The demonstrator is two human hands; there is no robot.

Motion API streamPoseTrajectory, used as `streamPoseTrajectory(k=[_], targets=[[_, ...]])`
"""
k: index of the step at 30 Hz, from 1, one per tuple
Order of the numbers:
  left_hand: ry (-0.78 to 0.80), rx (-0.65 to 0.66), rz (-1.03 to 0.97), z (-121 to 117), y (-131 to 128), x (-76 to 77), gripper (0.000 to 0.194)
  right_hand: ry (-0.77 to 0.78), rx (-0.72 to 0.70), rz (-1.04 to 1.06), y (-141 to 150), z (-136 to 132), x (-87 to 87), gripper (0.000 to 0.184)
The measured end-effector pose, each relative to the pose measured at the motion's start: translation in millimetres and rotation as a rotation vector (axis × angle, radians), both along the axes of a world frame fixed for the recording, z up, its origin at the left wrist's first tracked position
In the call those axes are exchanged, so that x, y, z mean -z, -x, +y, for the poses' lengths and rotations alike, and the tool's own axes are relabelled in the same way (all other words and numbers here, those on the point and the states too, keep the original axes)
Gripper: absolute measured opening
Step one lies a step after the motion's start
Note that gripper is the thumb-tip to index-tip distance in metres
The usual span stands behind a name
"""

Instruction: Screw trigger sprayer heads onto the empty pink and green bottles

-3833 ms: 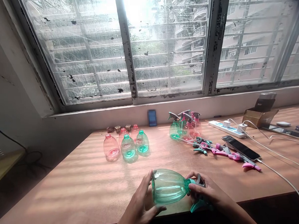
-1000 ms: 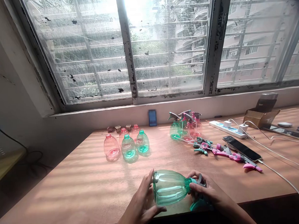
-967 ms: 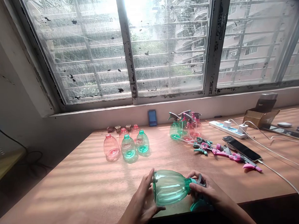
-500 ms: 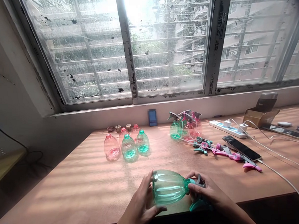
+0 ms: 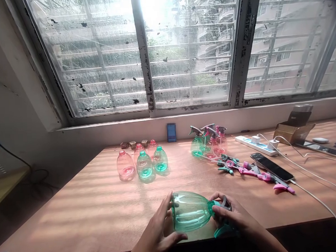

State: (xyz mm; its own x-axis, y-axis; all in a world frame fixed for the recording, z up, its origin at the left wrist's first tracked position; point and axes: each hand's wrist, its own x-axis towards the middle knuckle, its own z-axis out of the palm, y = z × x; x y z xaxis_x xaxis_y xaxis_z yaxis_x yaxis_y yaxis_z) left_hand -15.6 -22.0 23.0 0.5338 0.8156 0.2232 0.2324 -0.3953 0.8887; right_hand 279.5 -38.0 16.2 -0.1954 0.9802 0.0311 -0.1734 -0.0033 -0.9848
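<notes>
A clear green spray bottle lies sideways in the air over the table's front edge, its base to the left. My left hand cups the base, with fingers behind it and the thumb stretched out along the underside. The thumb and fingers of my right hand are closed at the neck, around the teal collar of the spray head. The grey and teal trigger head is partly hidden by that hand.
Red and green bottles without heads stand left of centre. Assembled spray bottles cluster at the back. Loose trigger heads lie at right beside a phone. Behind are a power strip, white cables and a cardboard box.
The bottle and both hands have shifted very slightly to the right. The hold on the bottle looks the same.
</notes>
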Motion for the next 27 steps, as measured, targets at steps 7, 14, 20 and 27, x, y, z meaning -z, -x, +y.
streamPoseTrajectory(k=[7,14,20,27], targets=[[-0.049,-0.021,-0.055,-8.1,-4.7,-5.0,0.083,0.007,-0.013,0.046,-0.4,1.3,3.8,0.048],[-0.118,-0.025,0.008,7.4,-0.1,16.1,0.109,0.003,-0.007,0.018,-0.3,0.6,0.8,0.048],[-0.124,-0.022,0.026,4.6,-0.3,6.7,0.095,0.009,0.002,0.010,0.0,0.3,-0.5,0.049],[-0.096,-0.059,0.060,-3.8,-1.0,-3.0,0.103,0.008,-0.009,0.004,-0.8,-0.7,1.0,0.049]])
